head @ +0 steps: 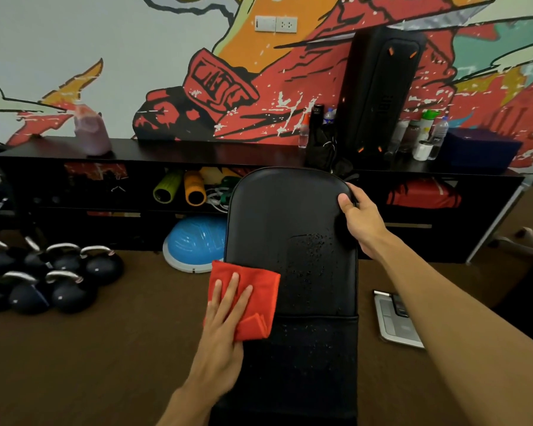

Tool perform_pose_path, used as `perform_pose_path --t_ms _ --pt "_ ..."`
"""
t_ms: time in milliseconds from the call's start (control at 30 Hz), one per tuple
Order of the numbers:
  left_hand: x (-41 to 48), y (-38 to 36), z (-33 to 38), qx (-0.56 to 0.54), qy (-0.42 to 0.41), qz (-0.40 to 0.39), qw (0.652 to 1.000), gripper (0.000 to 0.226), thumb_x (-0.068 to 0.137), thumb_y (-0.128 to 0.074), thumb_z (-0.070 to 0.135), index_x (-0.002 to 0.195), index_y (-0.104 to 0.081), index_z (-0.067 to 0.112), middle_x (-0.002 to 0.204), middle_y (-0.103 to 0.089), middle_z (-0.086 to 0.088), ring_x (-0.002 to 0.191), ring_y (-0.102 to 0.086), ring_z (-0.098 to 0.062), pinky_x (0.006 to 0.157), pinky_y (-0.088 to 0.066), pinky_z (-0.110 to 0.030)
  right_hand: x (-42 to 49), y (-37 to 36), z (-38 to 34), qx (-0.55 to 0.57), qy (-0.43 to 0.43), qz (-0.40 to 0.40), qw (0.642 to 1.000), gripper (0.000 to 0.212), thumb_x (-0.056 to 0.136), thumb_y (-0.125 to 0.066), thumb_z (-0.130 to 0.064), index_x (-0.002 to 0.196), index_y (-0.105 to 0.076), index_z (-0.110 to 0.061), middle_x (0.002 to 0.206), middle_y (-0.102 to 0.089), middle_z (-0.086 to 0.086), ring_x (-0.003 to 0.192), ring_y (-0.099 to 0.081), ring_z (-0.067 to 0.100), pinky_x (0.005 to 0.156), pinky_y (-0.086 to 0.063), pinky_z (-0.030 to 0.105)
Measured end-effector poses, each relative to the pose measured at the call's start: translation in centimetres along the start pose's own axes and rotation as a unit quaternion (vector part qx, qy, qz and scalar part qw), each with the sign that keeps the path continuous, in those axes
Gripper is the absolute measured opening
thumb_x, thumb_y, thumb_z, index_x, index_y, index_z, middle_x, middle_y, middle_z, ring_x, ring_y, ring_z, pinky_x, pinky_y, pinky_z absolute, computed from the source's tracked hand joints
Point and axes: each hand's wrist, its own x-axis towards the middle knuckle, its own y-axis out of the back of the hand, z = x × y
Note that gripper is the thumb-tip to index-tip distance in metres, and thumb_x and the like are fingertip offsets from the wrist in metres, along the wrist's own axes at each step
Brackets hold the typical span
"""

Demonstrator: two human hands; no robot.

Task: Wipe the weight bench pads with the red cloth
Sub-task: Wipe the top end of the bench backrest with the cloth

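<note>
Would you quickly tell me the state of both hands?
Left hand: open, pressing the red cloth flat.
Right hand: gripping the back pad edge.

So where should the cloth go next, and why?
Probably slide the red cloth rightward across the back pad: the left hand presses it flat at the pad's left edge, droplets sit unwiped to its right, and the right hand grips the top corner.

No text reads clearly. Black speaker (379,87), beyond and above the right grip (360,219) holding the bench pad (290,216): faint logo on its front, too dim to read. Wall mural (216,84), beyond and left of that grip: letter-like black strokes on a red glove shape, illegible.
</note>
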Motion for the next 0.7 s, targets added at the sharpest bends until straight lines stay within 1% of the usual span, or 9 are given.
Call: perform_pose_path --t_ms 100,167,233,333,400,500,600,667,700 --pt "1.6 -0.9 1.4 -0.031 0.056 0.052 0.997 0.088 0.082 -0.047 -0.013 0.152 -0.017 0.032 0.159 0.007 0.025 0.148 0.013 -0.011 0.119 -0.007 -0.051 0.1 -0.1 0.1 -0.004 -0.006 -0.004 1.0 0.04 0.102 -0.047 -0.028 0.141 -0.044 -0.029 0.133 -0.056 0.003 0.12 -0.055 0.021 0.103 -0.046 0.037" --pt "3.8 -0.9 2.1 -0.052 0.066 0.088 0.993 0.085 0.086 -0.048 -0.012 0.152 -0.016 0.03 0.16 0.008 0.02 0.15 0.006 -0.015 0.12 -0.011 -0.046 0.1 0.0 0.3 -0.007 -0.006 -0.003 1.0 0.04 0.101 -0.047 -0.03 0.142 -0.043 -0.03 0.134 -0.056 0.003 0.122 -0.054 0.022 0.106 -0.045 0.042" --pt "7.0 -0.2 2.4 -0.063 0.079 0.102 0.99 0.08 0.086 -0.045 -0.009 0.152 -0.018 0.026 0.16 0.005 0.013 0.15 -0.005 -0.022 0.12 -0.017 -0.046 0.1 0.0 0.4 -0.015 -0.006 -0.001 1.0 0.04 0.101 -0.046 -0.032 0.141 -0.042 -0.032 0.136 -0.054 0.003 0.123 -0.053 0.023 0.107 -0.044 0.043" --pt "12.8 1.5 3.3 -0.055 0.063 0.113 0.99 0.071 0.083 -0.037 0.006 0.151 -0.024 0.02 0.161 -0.003 0.002 0.145 -0.02 -0.032 0.117 -0.022 -0.05 0.2 -0.1 0.4 -0.037 -0.001 -0.002 0.999 0.041 0.102 -0.044 -0.035 0.142 -0.039 -0.034 0.137 -0.053 0.002 0.125 -0.051 0.023 0.108 -0.042 0.045" --pt "16.3 2.4 4.0 -0.033 0.056 0.115 0.991 0.069 0.084 -0.038 0.005 0.15 -0.028 0.019 0.162 -0.011 -0.005 0.142 -0.025 -0.037 0.116 -0.022 -0.051 0.2 -0.1 0.4 -0.053 0.003 -0.001 0.999 0.041 0.102 -0.042 -0.036 0.143 -0.037 -0.034 0.137 -0.053 0.003 0.125 -0.05 0.024 0.108 -0.041 0.046" --pt "21.0 3.7 4.9 -0.014 0.053 0.091 0.994 0.062 0.089 -0.044 0.003 0.147 -0.036 0.022 0.158 -0.027 -0.005 0.14 -0.032 -0.033 0.115 -0.024 -0.048 0.3 -0.1 0.3 -0.065 0.004 -0.007 0.998 0.041 0.103 -0.04 -0.036 0.144 -0.035 -0.033 0.137 -0.052 0.005 0.125 -0.05 0.026 0.108 -0.041 0.046" --pt "23.9 4.5 4.9 -0.056 0.037 0.063 0.996 0.053 0.087 -0.041 0.018 0.14 -0.047 0.025 0.146 -0.047 0.0 0.135 -0.042 -0.027 0.113 -0.03 -0.045 0.3 -0.2 0.2 -0.065 0.007 -0.019 0.998 0.041 0.104 -0.038 -0.035 0.144 -0.033 -0.032 0.137 -0.052 0.006 0.124 -0.05 0.026 0.106 -0.042 0.043" --pt "23.5 4.3 4.5 -0.055 0.025 0.065 0.996 0.051 0.085 -0.039 0.025 0.135 -0.051 0.03 0.143 -0.051 0.003 0.132 -0.046 -0.025 0.111 -0.034 -0.047 0.3 -0.1 0.2 -0.061 0.005 -0.025 0.998 0.041 0.104 -0.037 -0.035 0.145 -0.032 -0.033 0.136 -0.052 0.005 0.124 -0.051 0.026 0.104 -0.043 0.041" --pt "22.6 4.1 4.2 -0.036 0.014 0.075 0.996 0.053 0.084 -0.04 0.024 0.136 -0.049 0.032 0.145 -0.048 0.003 0.132 -0.044 -0.026 0.11 -0.033 -0.048 0.3 0.0 0.2 -0.057 0.005 -0.027 0.998 0.041 0.104 -0.036 -0.034 0.145 -0.032 -0.033 0.136 -0.052 0.005 0.123 -0.051 0.025 0.102 -0.044 0.039"
